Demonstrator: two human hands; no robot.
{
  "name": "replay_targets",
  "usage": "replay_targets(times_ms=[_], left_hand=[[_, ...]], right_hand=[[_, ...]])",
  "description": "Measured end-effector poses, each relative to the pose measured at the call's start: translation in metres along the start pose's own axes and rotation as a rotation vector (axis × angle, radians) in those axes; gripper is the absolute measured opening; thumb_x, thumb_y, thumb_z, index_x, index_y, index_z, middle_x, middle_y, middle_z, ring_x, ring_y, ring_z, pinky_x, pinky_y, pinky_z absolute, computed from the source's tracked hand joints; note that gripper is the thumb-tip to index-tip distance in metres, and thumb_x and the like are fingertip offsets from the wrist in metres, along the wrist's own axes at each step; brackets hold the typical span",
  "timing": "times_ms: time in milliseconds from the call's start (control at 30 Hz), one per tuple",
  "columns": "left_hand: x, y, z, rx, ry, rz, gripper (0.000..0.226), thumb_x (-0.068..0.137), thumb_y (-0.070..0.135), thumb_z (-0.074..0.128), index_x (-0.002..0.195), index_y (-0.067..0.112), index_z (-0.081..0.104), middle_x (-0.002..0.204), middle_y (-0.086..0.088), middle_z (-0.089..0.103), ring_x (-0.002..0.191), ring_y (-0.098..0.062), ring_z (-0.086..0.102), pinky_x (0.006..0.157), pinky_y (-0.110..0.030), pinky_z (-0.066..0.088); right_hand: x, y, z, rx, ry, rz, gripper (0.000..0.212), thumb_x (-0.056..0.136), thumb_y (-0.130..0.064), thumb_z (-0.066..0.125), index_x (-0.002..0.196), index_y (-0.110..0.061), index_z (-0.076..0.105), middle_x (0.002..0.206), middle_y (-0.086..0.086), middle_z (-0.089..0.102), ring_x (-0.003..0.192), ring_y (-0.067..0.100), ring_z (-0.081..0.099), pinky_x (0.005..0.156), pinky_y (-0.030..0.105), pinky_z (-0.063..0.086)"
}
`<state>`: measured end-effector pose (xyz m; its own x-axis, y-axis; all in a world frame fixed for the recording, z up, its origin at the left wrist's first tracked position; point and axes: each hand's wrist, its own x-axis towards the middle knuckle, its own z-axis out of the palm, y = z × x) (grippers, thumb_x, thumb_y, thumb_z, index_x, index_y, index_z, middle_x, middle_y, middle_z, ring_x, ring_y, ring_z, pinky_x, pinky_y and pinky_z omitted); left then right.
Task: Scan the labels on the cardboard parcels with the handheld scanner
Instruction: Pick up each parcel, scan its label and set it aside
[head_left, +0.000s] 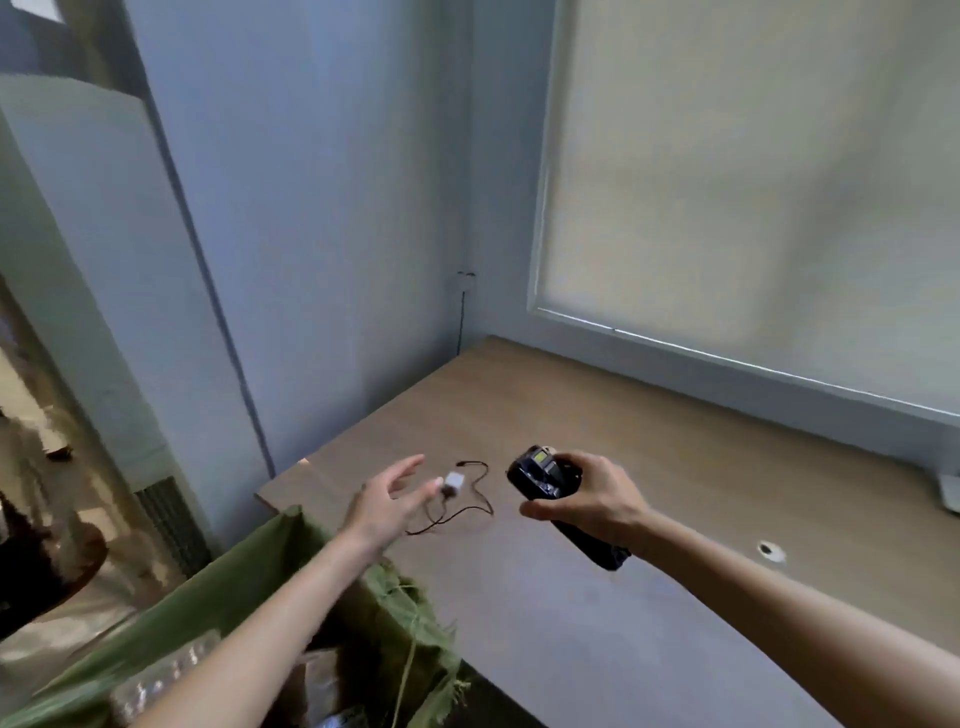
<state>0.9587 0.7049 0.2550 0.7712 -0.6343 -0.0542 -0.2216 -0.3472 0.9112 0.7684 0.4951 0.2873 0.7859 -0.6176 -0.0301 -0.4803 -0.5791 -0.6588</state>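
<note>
Head view. The right hand (582, 499), right of centre in the lower half of the frame, is clamping its grip round the black scanner (545, 475): fingers are wrapping the handle, whose butt is sticking out below the wrist, and the head with its small lit screen is pointing up and left. The left hand (387, 501), left of centre, is hovering with its grip apart, fingers spread and holding nothing, just over a small white plug (453, 480) and its thin dark cable (470, 506), which are lying on the desk (649, 597).

No parcel label is facing the camera. At the lower left of the frame a green cloth (249, 587) is draping over something beside the desk; brownish shapes under it may be cardboard, but blur prevents telling.

Judged step: the scanner is in hand and no label is yet being scanned. The next move is likely calling for the free left hand to bring a parcel out, label upward, and for the right hand to aim the scanner head at it.
</note>
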Motion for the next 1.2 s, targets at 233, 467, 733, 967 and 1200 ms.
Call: replay_targets(times_ms=[233, 467, 733, 967, 1200], left_hand=[[-0.044, 0.133, 0.224, 0.055, -0.298, 0.185, 0.06, 0.086, 0.033, 0.078, 0.141, 0.018, 0.057, 0.137, -0.006, 0.06, 0.125, -0.019, 0.056, 0.106, -0.033, 0.043], [-0.164, 0.227, 0.457, 0.038, -0.601, 0.288, 0.062, 0.089, 0.033, 0.075, 0.144, 0.017, 0.053, 0.138, -0.008, 0.059, 0.124, -0.02, 0.057, 0.104, -0.033, 0.045], [-0.314, 0.302, 0.667, 0.044, -0.966, 0.434, 0.059, 0.09, 0.044, 0.071, 0.142, 0.022, 0.054, 0.134, -0.006, 0.062, 0.119, -0.018, 0.06, 0.096, -0.031, 0.048], [-0.384, 0.34, 0.797, 0.099, -1.14, 0.489, 0.062, 0.091, 0.044, 0.07, 0.144, 0.019, 0.052, 0.134, -0.008, 0.06, 0.114, -0.017, 0.061, 0.09, -0.027, 0.047], [-0.397, 0.349, 0.944, 0.167, -1.226, 0.47, 0.059, 0.094, 0.038, 0.068, 0.145, 0.013, 0.05, 0.135, -0.01, 0.06, 0.118, -0.021, 0.06, 0.101, -0.036, 0.05]], right_hand=[[-0.146, 0.163, -0.16, 0.008, 0.243, 0.329, 0.06, 0.061, -0.059, 0.089, 0.115, -0.04, 0.07, 0.098, -0.014, 0.074, 0.089, 0.011, 0.069, 0.069, 0.021, 0.046], [-0.345, 0.315, -0.285, 0.014, 0.445, 0.651, 0.058, 0.06, -0.059, 0.09, 0.11, -0.036, 0.072, 0.098, -0.012, 0.074, 0.091, 0.011, 0.069, 0.074, 0.024, 0.052], [-0.563, 0.423, -0.38, 0.041, 0.628, 0.99, 0.067, 0.058, -0.064, 0.09, 0.114, -0.033, 0.07, 0.108, -0.008, 0.072, 0.099, 0.013, 0.066, 0.087, 0.031, 0.054], [-0.659, 0.501, -0.405, 0.112, 0.74, 1.207, 0.099, 0.054, -0.071, 0.089, 0.138, -0.029, 0.061, 0.133, -0.002, 0.066, 0.117, 0.02, 0.063, 0.098, 0.036, 0.053], [-0.68, 0.611, -0.441, 0.183, 0.76, 1.344, 0.092, 0.051, -0.075, 0.084, 0.128, -0.03, 0.063, 0.123, -0.003, 0.07, 0.11, 0.022, 0.065, 0.096, 0.041, 0.056]])
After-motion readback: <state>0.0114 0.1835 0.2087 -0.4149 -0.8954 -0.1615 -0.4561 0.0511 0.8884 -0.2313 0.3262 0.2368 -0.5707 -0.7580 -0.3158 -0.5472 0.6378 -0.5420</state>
